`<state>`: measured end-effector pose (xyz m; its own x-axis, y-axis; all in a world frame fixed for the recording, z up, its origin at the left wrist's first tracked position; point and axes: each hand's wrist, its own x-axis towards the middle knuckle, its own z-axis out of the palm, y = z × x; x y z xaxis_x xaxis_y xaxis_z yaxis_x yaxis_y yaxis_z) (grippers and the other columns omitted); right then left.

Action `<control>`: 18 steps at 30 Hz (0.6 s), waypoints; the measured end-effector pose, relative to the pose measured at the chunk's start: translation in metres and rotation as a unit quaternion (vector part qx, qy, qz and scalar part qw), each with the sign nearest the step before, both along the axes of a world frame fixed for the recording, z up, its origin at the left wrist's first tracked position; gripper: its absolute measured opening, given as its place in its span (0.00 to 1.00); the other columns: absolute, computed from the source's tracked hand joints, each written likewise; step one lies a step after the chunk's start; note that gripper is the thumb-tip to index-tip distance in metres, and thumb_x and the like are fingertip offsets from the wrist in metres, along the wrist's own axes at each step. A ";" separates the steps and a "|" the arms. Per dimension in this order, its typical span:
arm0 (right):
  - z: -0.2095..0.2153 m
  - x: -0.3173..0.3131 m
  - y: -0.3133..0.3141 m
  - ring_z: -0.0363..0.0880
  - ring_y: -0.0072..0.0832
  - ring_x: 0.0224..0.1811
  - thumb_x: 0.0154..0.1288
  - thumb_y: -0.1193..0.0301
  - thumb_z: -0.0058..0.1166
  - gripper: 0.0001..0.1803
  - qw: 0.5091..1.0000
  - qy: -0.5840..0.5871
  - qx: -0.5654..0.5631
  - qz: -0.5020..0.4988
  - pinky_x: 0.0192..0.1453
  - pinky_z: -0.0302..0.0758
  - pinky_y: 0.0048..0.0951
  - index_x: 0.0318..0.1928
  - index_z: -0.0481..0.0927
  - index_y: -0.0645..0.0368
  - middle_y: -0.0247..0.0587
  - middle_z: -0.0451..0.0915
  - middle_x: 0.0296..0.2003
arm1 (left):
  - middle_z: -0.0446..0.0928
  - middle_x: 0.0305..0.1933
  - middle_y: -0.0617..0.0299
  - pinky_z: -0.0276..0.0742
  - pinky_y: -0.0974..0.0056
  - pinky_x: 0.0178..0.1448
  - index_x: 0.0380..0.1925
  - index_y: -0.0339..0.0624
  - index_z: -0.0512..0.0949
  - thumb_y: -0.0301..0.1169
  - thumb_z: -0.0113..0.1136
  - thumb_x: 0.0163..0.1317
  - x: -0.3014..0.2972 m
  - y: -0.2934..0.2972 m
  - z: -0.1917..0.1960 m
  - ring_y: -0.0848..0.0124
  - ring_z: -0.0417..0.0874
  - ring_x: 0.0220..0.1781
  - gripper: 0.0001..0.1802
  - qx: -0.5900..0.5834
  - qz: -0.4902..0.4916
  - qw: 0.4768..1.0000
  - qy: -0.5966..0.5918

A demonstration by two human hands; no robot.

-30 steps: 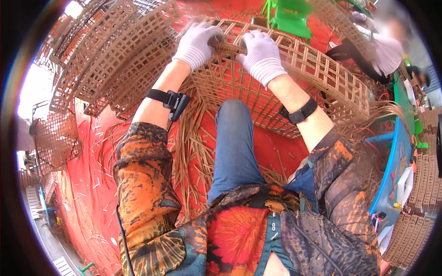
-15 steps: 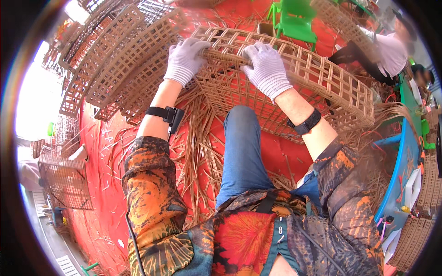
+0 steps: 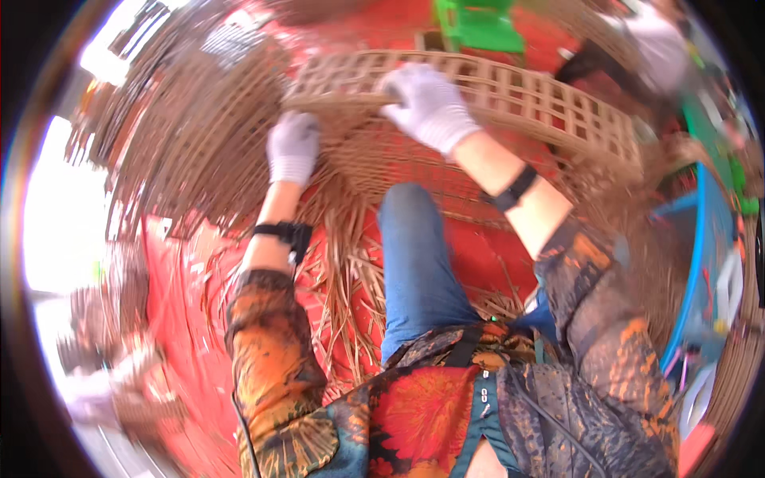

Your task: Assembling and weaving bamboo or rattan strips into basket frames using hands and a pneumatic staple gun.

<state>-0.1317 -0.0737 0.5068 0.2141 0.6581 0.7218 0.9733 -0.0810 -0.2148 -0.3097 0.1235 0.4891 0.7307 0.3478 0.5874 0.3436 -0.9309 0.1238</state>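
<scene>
A large brown woven basket (image 3: 550,99) with an open lattice lies across the space in front of me, its long side band facing up. My right hand (image 3: 430,107), in a pale knit glove, grips the upper band near its middle, fingers curled over the inner edge. My left hand (image 3: 293,147), gloved alike, is lower, at the basket's left corner. Its fingers are curled closed against the edge there; motion blur hides the fingertips. My bent knee (image 3: 413,215) in blue jeans stands close to the basket's near side.
Several stacked lattice panels (image 3: 191,143) rise at the left. Loose brown strips (image 3: 343,263) litter the red floor covering (image 3: 191,319). A green chair (image 3: 482,28) stands beyond the basket. At the right are a blue-edged table (image 3: 687,279) and another person (image 3: 649,52).
My left hand has left the upper band and dropped down to the basket's left corner. My right hand has moved left along the band. The basket's left end has shifted left in view.
</scene>
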 end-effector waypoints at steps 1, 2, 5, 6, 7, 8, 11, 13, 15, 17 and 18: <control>0.002 0.001 0.001 0.79 0.46 0.47 0.53 0.64 0.65 0.15 1.000 0.006 -0.009 0.003 0.55 0.77 0.45 0.42 0.81 0.54 0.47 0.81 0.40 | 0.79 0.32 0.55 0.77 0.52 0.45 0.29 0.48 0.83 0.24 0.61 0.54 0.004 -0.005 0.009 0.55 0.81 0.38 0.05 0.021 -0.010 0.998 -0.057; 0.005 0.001 0.002 0.80 0.46 0.47 0.54 0.65 0.63 0.14 0.999 0.017 -0.032 -0.009 0.55 0.77 0.45 0.42 0.82 0.55 0.48 0.81 0.40 | 0.81 0.35 0.56 0.78 0.54 0.44 0.33 0.47 0.84 0.24 0.65 0.53 0.014 -0.014 0.021 0.56 0.81 0.38 0.07 0.054 -0.098 0.982 -0.150; 0.010 -0.002 -0.016 0.81 0.48 0.51 0.60 0.64 0.56 0.15 0.992 0.118 -0.007 0.039 0.58 0.77 0.45 0.44 0.82 0.59 0.52 0.82 0.43 | 0.81 0.43 0.58 0.77 0.60 0.54 0.42 0.46 0.85 0.23 0.68 0.54 0.054 -0.067 0.052 0.61 0.82 0.47 0.13 -0.013 -0.192 0.972 -0.132; 0.010 -0.006 -0.028 0.82 0.48 0.47 0.60 0.63 0.57 0.13 0.989 0.140 -0.016 0.036 0.56 0.78 0.45 0.41 0.82 0.58 0.53 0.82 0.41 | 0.81 0.45 0.57 0.77 0.59 0.55 0.43 0.46 0.84 0.24 0.68 0.54 0.067 -0.090 0.060 0.60 0.82 0.48 0.15 -0.011 -0.239 0.963 -0.121; 0.006 -0.006 -0.049 0.82 0.48 0.46 0.61 0.62 0.57 0.13 0.987 0.158 0.000 0.011 0.54 0.78 0.45 0.41 0.81 0.57 0.53 0.81 0.40 | 0.81 0.46 0.56 0.77 0.59 0.57 0.45 0.46 0.84 0.24 0.68 0.54 0.080 -0.114 0.065 0.60 0.82 0.50 0.16 -0.016 -0.283 0.953 -0.111; 0.001 -0.005 -0.072 0.82 0.48 0.45 0.61 0.62 0.57 0.13 0.985 0.172 0.031 -0.003 0.53 0.78 0.45 0.40 0.81 0.57 0.52 0.81 0.39 | 0.81 0.47 0.56 0.76 0.59 0.58 0.45 0.46 0.84 0.24 0.69 0.53 0.092 -0.136 0.069 0.59 0.82 0.51 0.17 -0.014 -0.313 0.944 -0.098; -0.030 0.007 -0.160 0.81 0.47 0.41 0.62 0.64 0.58 0.11 0.973 0.166 0.157 -0.011 0.47 0.77 0.45 0.39 0.81 0.58 0.47 0.81 0.34 | 0.81 0.49 0.55 0.76 0.57 0.59 0.47 0.47 0.84 0.27 0.70 0.52 0.120 -0.191 0.066 0.58 0.81 0.53 0.19 -0.016 -0.387 0.920 -0.066; -0.060 0.018 -0.222 0.81 0.46 0.37 0.59 0.68 0.62 0.09 0.968 0.100 0.203 -0.104 0.43 0.78 0.43 0.36 0.81 0.59 0.45 0.80 0.31 | 0.81 0.50 0.55 0.76 0.56 0.59 0.47 0.48 0.84 0.31 0.71 0.51 0.140 -0.225 0.048 0.57 0.81 0.54 0.21 -0.021 -0.425 0.904 -0.048; -0.085 0.033 -0.277 0.83 0.41 0.32 0.60 0.71 0.64 0.07 0.927 0.097 0.270 -0.241 0.38 0.81 0.36 0.38 0.83 0.59 0.46 0.83 0.34 | 0.81 0.51 0.56 0.75 0.54 0.59 0.50 0.50 0.82 0.35 0.72 0.50 0.168 -0.260 0.027 0.58 0.81 0.55 0.24 0.000 -0.455 0.890 -0.014; -0.104 0.042 -0.319 0.86 0.31 0.37 0.63 0.70 0.63 0.08 0.861 0.274 0.276 -0.327 0.43 0.81 0.31 0.42 0.84 0.56 0.43 0.85 0.35 | 0.81 0.51 0.57 0.75 0.51 0.59 0.52 0.51 0.80 0.42 0.70 0.52 0.198 -0.294 0.014 0.55 0.81 0.53 0.26 0.074 -0.436 0.897 0.007; -0.107 0.050 -0.340 0.86 0.32 0.39 0.63 0.68 0.62 0.09 0.851 0.280 0.273 -0.350 0.45 0.81 0.32 0.42 0.84 0.56 0.43 0.85 0.36 | 0.81 0.50 0.57 0.75 0.50 0.58 0.52 0.52 0.80 0.43 0.69 0.52 0.211 -0.310 0.010 0.54 0.81 0.53 0.26 0.121 -0.410 0.904 0.028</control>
<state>-0.0817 -0.4135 0.3997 0.8272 -0.1730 0.5346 0.4600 -0.3378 -0.8211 -0.0984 -0.1865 0.4988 0.7156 -0.4572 0.5280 -0.4740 -0.8732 -0.1137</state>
